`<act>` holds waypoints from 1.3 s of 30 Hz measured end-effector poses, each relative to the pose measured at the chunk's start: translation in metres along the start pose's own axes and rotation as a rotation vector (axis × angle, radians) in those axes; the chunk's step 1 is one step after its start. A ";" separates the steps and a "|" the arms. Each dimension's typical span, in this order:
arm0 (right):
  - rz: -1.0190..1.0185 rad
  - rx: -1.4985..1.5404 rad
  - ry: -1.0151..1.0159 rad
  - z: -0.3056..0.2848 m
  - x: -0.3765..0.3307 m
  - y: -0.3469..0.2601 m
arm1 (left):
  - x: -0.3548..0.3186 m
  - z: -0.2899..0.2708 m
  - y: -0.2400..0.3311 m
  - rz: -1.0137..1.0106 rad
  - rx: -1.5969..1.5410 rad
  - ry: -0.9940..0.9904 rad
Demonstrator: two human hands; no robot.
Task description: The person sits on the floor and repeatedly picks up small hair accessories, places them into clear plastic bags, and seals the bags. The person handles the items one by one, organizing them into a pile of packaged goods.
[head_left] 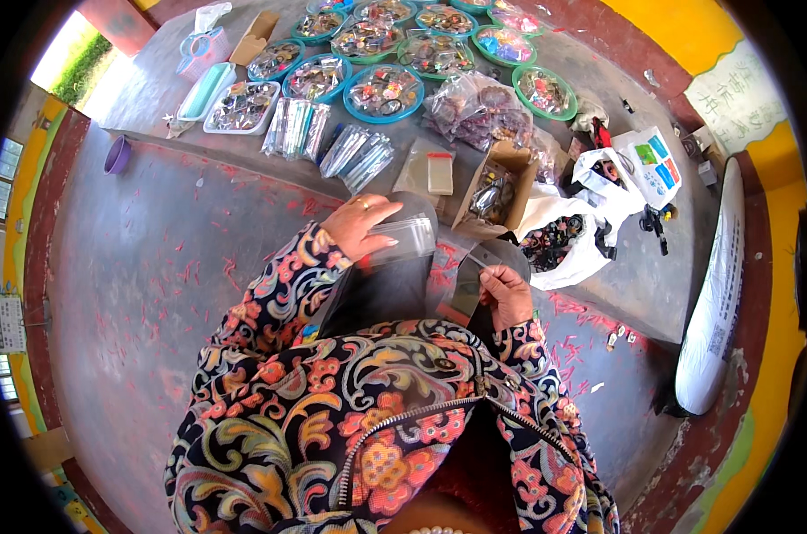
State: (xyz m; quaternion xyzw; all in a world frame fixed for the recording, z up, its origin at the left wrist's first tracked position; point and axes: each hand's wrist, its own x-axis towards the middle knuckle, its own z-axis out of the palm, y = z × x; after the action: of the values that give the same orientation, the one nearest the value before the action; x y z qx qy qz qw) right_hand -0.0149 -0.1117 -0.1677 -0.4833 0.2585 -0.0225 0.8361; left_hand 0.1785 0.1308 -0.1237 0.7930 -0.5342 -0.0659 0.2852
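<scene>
Clear plastic bags are being handled on the near side of the open cardboard box (523, 189), by which all places here are given. To the left of that box and nearer the wearer, a small stack of clear bags (405, 240) is seen over the dark-clad lap. It is touched at its left end by the left hand (363, 227), whose fingers are partly spread; whether the stack is gripped or merely steadied cannot be told. Directly on the near side of the box, a clear pouch (461, 294) is grasped at its right edge by the right hand (507, 294), between thumb and curled fingers.

The step in hand is judged to be the sorting out or readying of a single pouch, with the stack kept close by. Whether anything is held inside the pouch cannot be told, as reddish scraps are seen through the film. For the next move, a light pinch and a clean parting of the thin layers are called for, since such film is likely to cling and slip.

Just left of the box, a pale card stack (440, 173) is laid; farther left, slim packets (357, 158) are bundled. On its right, a white plastic bag (553, 276) is set, filled with small dark pieces.
</scene>
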 end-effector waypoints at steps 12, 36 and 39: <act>0.023 0.049 -0.024 0.008 0.003 0.003 | -0.018 0.028 0.051 -0.032 0.353 -0.147; -0.022 0.018 -0.007 -0.002 0.002 0.000 | 0.002 0.028 0.018 -0.635 -0.387 -0.052; -0.029 -0.001 -0.007 -0.001 0.002 0.000 | -0.001 0.036 0.010 -0.606 -0.453 -0.022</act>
State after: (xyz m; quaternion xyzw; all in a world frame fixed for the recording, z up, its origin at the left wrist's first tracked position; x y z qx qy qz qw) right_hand -0.0134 -0.1133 -0.1691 -0.4874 0.2488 -0.0327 0.8364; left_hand 0.1557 0.1157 -0.1484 0.8312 -0.2503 -0.2723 0.4152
